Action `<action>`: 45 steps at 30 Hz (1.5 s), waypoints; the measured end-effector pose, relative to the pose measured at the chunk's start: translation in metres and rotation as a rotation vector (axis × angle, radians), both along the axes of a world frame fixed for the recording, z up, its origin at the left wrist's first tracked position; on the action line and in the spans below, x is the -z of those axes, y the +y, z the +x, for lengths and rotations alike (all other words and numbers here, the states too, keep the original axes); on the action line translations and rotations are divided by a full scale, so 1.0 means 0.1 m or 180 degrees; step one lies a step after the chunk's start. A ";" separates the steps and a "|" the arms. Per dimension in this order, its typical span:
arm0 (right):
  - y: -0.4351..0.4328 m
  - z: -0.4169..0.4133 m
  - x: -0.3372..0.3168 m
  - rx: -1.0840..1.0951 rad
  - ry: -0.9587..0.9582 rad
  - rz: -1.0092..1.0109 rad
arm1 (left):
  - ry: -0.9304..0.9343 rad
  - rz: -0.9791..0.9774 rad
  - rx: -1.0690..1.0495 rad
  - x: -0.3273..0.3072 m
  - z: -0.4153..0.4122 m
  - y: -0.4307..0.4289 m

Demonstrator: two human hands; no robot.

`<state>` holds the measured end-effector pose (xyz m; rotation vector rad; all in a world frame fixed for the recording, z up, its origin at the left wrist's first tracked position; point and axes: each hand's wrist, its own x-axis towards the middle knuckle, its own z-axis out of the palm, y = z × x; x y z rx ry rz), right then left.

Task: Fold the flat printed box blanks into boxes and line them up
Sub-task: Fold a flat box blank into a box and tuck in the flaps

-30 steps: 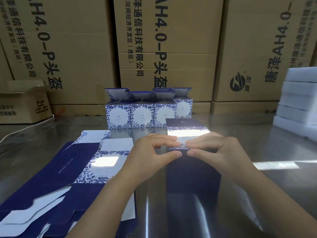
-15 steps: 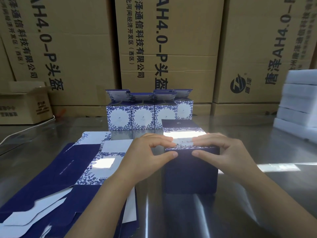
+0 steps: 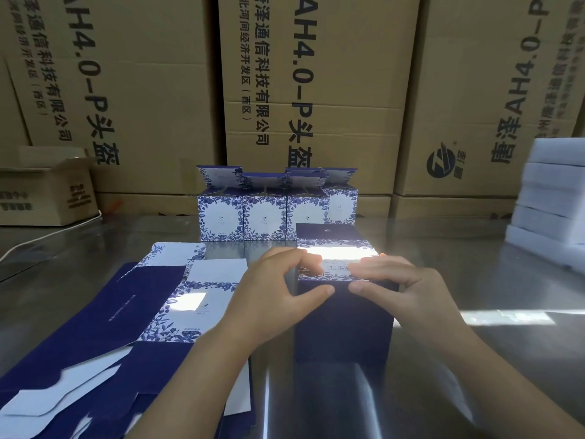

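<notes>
While both hands clasp its top edge, the box (image 3: 343, 315) stands upright on the table (image 3: 481, 375). Its dark blue face is toward the camera, and its printed top flap is folded flat and catching glare. The left hand (image 3: 275, 296) curls over the left part of that edge, fingers on the flap and thumb pressed to the front face. The right hand (image 3: 408, 293) mirrors it on the right, so each pinches the box between fingers and thumb. The two thumb tips lie near each other without touching. Just behind the box, a row (image 3: 262, 217) of four folded boxes stands side by side with lids raised; the box hides part of the row's right end. To the left, flat blanks (image 3: 126, 312) lie in an overlapping pile, and the left forearm crosses their near edge. Tall cartons (image 3: 316, 90) wall the back, a small carton (image 3: 44, 191) sits far left, and a white stack (image 3: 554, 201) rises at the right edge.
</notes>
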<state>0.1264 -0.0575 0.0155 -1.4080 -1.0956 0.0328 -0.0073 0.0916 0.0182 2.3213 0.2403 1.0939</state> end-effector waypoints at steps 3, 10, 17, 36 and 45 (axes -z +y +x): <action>0.01 -0.04 0.01 -0.0029 -0.0139 0.0010 | 0.0005 0.0427 0.0104 0.00 0.03 -0.05; 0.02 -0.03 -0.01 0.0000 -0.0395 -0.0101 | 0.0023 0.0477 0.0213 0.01 0.06 -0.09; -0.03 0.04 -0.07 -0.0199 -0.0238 -0.0275 | -0.0073 0.0166 0.0410 -0.01 0.06 -0.08; 0.00 0.04 -0.01 -0.0069 -0.0361 -0.0159 | -0.0085 0.0000 0.0302 -0.01 0.06 -0.06; -0.04 0.12 -0.06 -0.0247 -0.0379 -0.0494 | -0.0014 0.0035 0.0298 -0.01 0.05 -0.03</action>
